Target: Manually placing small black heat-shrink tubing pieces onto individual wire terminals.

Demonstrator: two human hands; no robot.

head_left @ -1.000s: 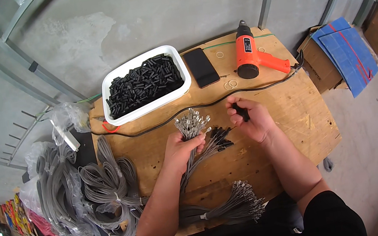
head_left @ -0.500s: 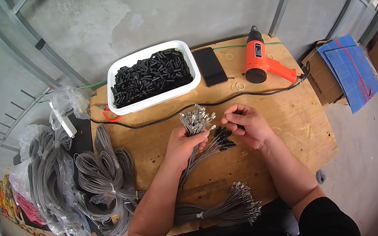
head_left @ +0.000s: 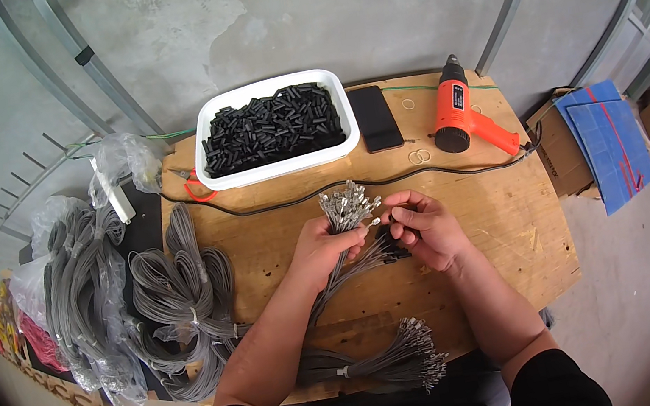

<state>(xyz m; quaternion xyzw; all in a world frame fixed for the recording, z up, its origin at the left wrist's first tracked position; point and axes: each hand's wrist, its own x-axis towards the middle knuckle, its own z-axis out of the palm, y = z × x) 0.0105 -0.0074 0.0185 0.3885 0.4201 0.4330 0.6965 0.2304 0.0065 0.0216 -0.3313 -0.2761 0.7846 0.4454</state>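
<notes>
My left hand (head_left: pixel 324 248) is closed round a bundle of grey cables (head_left: pixel 350 207), whose silvery metal terminals fan out above the thumb. Close on its right, my right hand (head_left: pixel 426 229) pinches a small black sleeve (head_left: pixel 390 216) between thumb and fingers, beside one terminal that sticks out of the bundle. The sleeve is mostly covered by the fingertips. Below the hands, more cable ends with black sleeves lie on the wooden table (head_left: pixel 490 261), partly hidden behind my right hand. A second tied cable bundle (head_left: pixel 385 358) with bare metal terminals lies at the near edge.
A white tub (head_left: pixel 282 169) full of black sleeves stands at the back. To its right are a phone (head_left: pixel 377 118), rubber bands (head_left: pixel 420 157) and an orange heat gun (head_left: pixel 459 107). A black cord (head_left: pixel 282 206) crosses the table. Coiled grey cables (head_left: pixel 182 300) fill the left.
My right fingers have curled in more and now sit close to the protruding terminal. The left hand keeps its hold on the cables. The whole view has shifted slightly.
</notes>
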